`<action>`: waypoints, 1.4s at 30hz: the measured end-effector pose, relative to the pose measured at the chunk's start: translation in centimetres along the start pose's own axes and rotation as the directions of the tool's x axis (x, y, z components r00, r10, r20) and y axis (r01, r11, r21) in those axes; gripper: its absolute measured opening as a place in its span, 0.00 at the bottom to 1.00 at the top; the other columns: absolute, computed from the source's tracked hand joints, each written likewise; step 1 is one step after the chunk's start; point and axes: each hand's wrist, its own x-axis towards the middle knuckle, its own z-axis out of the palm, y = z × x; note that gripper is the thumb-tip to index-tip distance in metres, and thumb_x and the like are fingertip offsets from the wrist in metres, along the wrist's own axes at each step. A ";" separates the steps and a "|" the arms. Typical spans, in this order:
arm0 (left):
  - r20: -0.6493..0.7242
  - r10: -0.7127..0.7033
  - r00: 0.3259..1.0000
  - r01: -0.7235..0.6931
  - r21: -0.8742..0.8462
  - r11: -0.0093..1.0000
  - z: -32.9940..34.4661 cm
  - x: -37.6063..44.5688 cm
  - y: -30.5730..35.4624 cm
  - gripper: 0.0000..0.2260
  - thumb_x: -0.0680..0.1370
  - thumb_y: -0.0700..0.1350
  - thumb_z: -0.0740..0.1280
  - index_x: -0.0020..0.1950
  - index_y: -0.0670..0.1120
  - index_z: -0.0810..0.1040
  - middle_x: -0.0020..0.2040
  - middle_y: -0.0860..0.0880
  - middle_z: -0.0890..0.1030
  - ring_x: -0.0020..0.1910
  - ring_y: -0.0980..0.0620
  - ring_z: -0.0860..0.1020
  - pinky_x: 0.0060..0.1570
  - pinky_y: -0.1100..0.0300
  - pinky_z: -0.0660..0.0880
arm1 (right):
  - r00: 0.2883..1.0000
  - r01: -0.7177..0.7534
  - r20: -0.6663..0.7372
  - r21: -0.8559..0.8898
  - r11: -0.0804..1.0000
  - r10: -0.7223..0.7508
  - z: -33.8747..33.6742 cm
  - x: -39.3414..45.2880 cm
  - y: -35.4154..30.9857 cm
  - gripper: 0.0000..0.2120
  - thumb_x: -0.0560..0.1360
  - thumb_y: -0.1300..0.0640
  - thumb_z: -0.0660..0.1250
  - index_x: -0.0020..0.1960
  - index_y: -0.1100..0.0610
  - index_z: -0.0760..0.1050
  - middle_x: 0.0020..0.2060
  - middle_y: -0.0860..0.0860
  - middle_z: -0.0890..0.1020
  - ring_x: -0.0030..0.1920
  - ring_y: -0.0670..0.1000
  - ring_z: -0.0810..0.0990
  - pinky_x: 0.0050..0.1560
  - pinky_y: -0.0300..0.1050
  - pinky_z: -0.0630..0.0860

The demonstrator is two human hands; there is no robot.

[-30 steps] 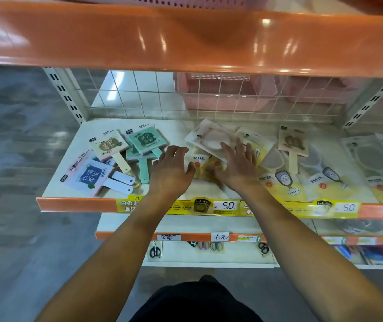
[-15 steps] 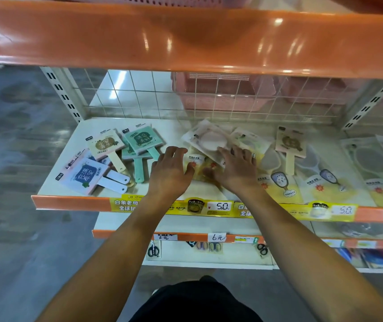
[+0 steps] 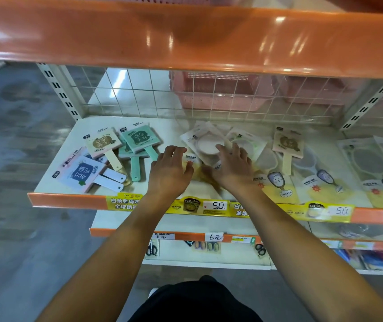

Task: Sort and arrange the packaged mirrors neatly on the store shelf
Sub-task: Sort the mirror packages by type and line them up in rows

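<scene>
Two bare hands over the middle of the store shelf (image 3: 53, 180), both loose and gripping nothing. Left hand (image 3: 170, 171) palm-down, fingers gently curled, tips just short of a pouch's yellow lower part. Right hand (image 3: 232, 167) spread flat, fingers (image 3: 226, 151) straight and resting on the tilted clear pouch (image 3: 206, 145) with a round pale mirror inside; whether pressing or merely touching, cannot tell.

Under and just beyond the right fingertips: a loose overlap of bagged mirrors, askew. To the outer side of the right hand: more clear pouches (image 3: 276, 180) with yellow printed bottoms, and a beige paddle mirror (image 3: 287, 145) lying across them. To the outer side of the left hand, apart from it: square paddle mirrors in a heap, green ones (image 3: 139, 141), a cream one (image 3: 103, 144), a blue-faced one (image 3: 85, 173), handles pointing toward the shelf's front lip.

Likely light, flat and stiff at the core, yet glossy film outside, so probably slippery and prone to sliding over each other. Glass inside presumably fragile: no bending, no dropping. Best taken by pinching the pouch edges or the printed lower part, thumb beneath and fingers on top; for paddles, by the handle or the square's sides. Squaring a stack between both flat palms looks sensible.
</scene>
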 end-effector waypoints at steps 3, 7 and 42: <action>-0.009 0.000 1.000 0.000 0.004 1.000 -0.1 -0.1 -0.1 0.18 0.78 0.51 0.64 0.66 0.45 0.73 0.62 0.45 0.74 0.58 0.41 0.76 0.51 0.46 0.75 | 0.999 -0.013 0.041 -0.031 0.999 0.015 0.2 0.3 -0.1 0.36 0.72 0.35 0.66 0.74 0.45 0.58 0.76 0.58 0.54 0.75 0.61 0.52 0.72 0.56 0.55; -0.014 -0.001 1.000 0.001 0.005 1.000 -0.1 -0.1 -0.1 0.18 0.78 0.51 0.64 0.65 0.45 0.73 0.62 0.44 0.75 0.58 0.41 0.76 0.51 0.46 0.75 | 0.999 -0.016 0.047 -0.045 0.999 0.019 -0.1 0.3 0.0 0.37 0.70 0.34 0.66 0.74 0.45 0.58 0.76 0.59 0.54 0.74 0.62 0.52 0.70 0.57 0.56; -0.045 -0.075 0.996 0.074 -0.011 0.997 1.0 -1.3 3.2 0.18 0.75 0.49 0.64 0.64 0.45 0.74 0.60 0.43 0.76 0.54 0.38 0.77 0.49 0.46 0.75 | 0.992 0.068 -0.115 0.126 0.990 -0.053 -2.0 -1.6 2.0 0.21 0.74 0.42 0.66 0.66 0.41 0.71 0.63 0.53 0.68 0.64 0.60 0.66 0.63 0.54 0.66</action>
